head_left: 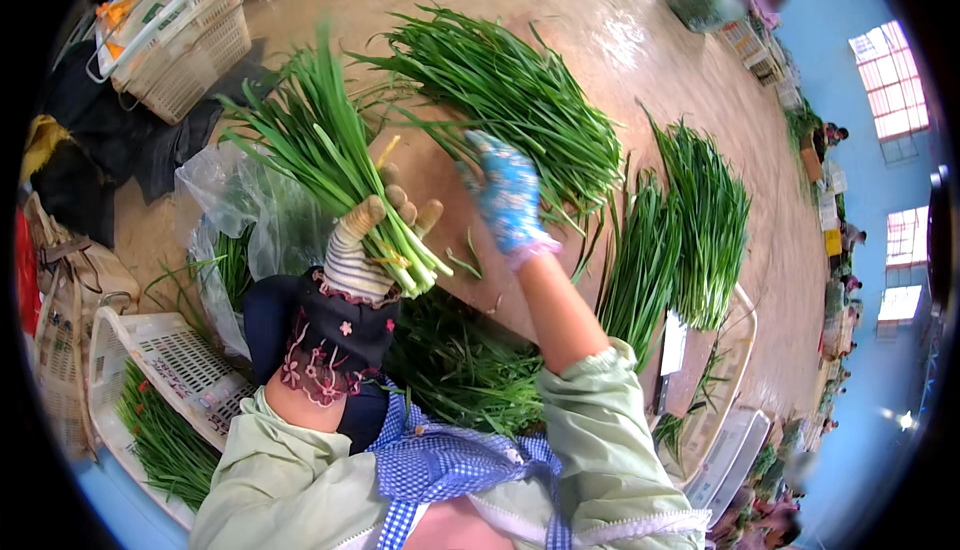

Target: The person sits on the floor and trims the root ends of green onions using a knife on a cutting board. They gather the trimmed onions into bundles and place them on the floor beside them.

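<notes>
My left hand (370, 240), in a striped glove with tan fingertips, grips a bunch of green leafy stalks (325, 160), pale ends toward me, a thin yellow tie near them. My right hand (500, 190), in a blue floral glove, has its fingers extended at the lower left edge of a large loose pile (510, 90) of the same greens, on a brown board (505, 305). More stalks (705, 210) lie in long piles to the right. A wide blade (672, 355) rests below them. Loose greens (460, 370) lie below the board, under my arms.
At left are white crates (165, 385) with greens, a clear plastic bag (240, 190), dark cloth (80, 180) and stacked baskets (180, 70). A cream tray (740, 350) and a grey flat object (720, 460) lie at right. Other people (765, 10) sit along the blue wall.
</notes>
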`<action>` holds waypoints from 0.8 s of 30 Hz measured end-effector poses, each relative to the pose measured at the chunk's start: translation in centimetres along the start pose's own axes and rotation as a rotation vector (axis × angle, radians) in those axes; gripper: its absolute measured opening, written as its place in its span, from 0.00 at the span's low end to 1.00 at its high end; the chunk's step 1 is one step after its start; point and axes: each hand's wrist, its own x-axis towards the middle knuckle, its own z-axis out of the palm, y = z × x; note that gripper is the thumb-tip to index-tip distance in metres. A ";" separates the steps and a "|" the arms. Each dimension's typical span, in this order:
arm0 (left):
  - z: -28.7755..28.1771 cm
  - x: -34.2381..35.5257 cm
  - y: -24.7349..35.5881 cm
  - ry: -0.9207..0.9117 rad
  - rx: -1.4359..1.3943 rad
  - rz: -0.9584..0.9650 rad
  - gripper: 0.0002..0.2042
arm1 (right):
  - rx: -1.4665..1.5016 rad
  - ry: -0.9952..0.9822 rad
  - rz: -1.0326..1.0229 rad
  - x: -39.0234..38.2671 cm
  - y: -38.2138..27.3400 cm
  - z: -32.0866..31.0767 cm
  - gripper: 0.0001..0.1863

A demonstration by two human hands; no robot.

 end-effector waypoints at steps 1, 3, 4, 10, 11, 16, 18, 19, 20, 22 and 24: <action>0.1 -0.1 0.1 0.029 0.010 0.010 0.20 | 0.025 0.010 0.059 -0.7 -0.4 2.0 0.27; 0.5 0.0 0.0 0.091 0.073 0.029 0.21 | 0.061 -0.004 0.148 -2.6 -0.3 4.9 0.28; 1.0 -0.1 -0.1 0.116 0.091 0.053 0.20 | 0.138 -0.003 0.038 -3.5 -0.9 4.9 0.26; -0.4 0.2 0.2 -0.025 0.065 0.035 0.21 | 0.318 -0.353 -0.242 -14.3 -7.3 -1.6 0.25; -0.4 0.2 0.2 -0.020 0.059 0.034 0.21 | 0.291 -0.293 -0.153 -14.4 -6.8 -3.2 0.23; -0.5 0.3 0.0 -0.046 -0.017 -0.036 0.18 | 0.304 0.257 0.574 -15.1 0.2 -6.9 0.12; -0.4 0.5 -0.4 -0.019 -0.046 -0.077 0.17 | 0.039 0.209 0.520 -14.5 2.6 -7.4 0.12; -0.3 0.5 -0.8 -0.008 -0.042 -0.091 0.17 | -0.071 0.223 0.470 -14.4 4.0 -6.7 0.11; -0.2 0.4 -0.9 0.004 -0.037 -0.092 0.16 | -0.107 0.142 0.536 -13.4 4.4 -6.1 0.10; -0.5 0.4 -1.3 0.050 -0.033 -0.117 0.16 | -0.197 -0.021 0.676 -11.7 4.4 -5.4 0.11; -0.8 0.3 -2.2 0.122 -0.013 -0.149 0.15 | -0.250 0.026 0.719 -12.7 6.1 -3.6 0.11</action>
